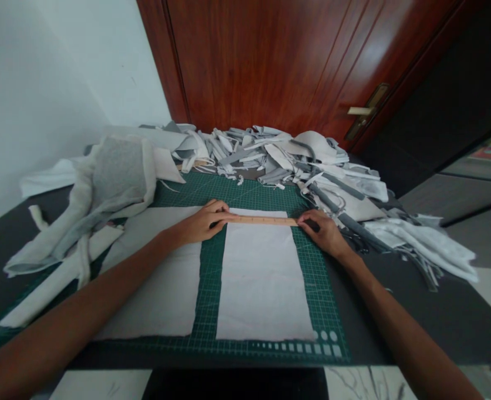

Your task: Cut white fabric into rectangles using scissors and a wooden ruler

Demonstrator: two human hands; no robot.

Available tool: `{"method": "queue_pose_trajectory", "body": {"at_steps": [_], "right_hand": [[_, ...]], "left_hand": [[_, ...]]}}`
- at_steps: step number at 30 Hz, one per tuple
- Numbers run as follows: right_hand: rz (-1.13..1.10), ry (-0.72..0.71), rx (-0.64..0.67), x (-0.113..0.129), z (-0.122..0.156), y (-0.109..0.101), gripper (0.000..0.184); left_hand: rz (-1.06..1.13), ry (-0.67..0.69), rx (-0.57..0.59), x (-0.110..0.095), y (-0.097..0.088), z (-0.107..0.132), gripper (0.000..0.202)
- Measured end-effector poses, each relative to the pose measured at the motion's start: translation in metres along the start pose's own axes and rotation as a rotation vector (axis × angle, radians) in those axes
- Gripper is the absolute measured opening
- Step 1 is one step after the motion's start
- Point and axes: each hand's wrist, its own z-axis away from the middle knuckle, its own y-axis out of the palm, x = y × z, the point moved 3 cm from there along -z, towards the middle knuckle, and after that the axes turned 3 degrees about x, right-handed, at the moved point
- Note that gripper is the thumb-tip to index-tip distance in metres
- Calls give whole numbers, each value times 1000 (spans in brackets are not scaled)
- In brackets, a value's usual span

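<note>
A light wooden-coloured ruler or tape strip (262, 220) stretches across the top of a white fabric rectangle (264, 283). My left hand (212, 220) pinches its left end, just past the fabric's upper left corner. Pinched in my right hand (321, 229) is the other end, a little beyond the fabric's right edge. Under my left forearm a second, wider white fabric piece (166, 294) lies flat, partly hidden by the arm. Both pieces rest on a green cutting mat (209, 283) with grid lines.
Grey and white fabric scraps (266, 153) are heaped along the back of the dark table (379, 311) and down its right side. Bulky pale fabric (116, 172) is piled at the left. Behind stands a reddish-brown door (262, 61) with a metal handle (364, 111).
</note>
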Motion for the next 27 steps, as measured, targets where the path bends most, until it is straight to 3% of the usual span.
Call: {"method": "queue_pose_trajectory", "body": {"at_steps": [11,21,24,27], "right_hand": [[13,53,51,2,7,-6,23],[22,23,-1,3,7,-7,30],[-13,46,11,18,0,-4,27],[-146,74,84,50,-16,17,21]], "left_hand": [[99,-5,37,4,0,3,39],[129,-12,49,3,-1,2,37],[136,-36,52,6,0,1,36],[158,-50,59,10,1,-1,34]]}}
